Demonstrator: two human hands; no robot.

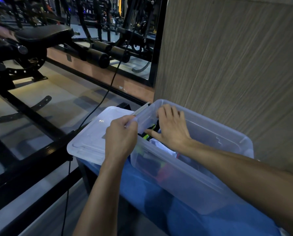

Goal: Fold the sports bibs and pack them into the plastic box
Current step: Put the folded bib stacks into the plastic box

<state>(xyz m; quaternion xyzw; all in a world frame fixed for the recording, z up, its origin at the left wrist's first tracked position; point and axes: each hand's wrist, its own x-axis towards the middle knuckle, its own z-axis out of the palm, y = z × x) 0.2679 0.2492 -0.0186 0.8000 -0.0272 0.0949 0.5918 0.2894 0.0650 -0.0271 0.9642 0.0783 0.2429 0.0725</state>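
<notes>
Left hand [121, 133] is gripping the box [185, 181] rim at its far-left corner; right hand [170, 128], fingers spread, is pressing bibs [152, 132] inside the box, beside the lid [91, 137] on the blue surface [159, 210].

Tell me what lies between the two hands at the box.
In the head view, the plastic box's clear side wall stands between them: the left hand grips its rim from outside, the right hand rests inside on the folded bibs.
</notes>
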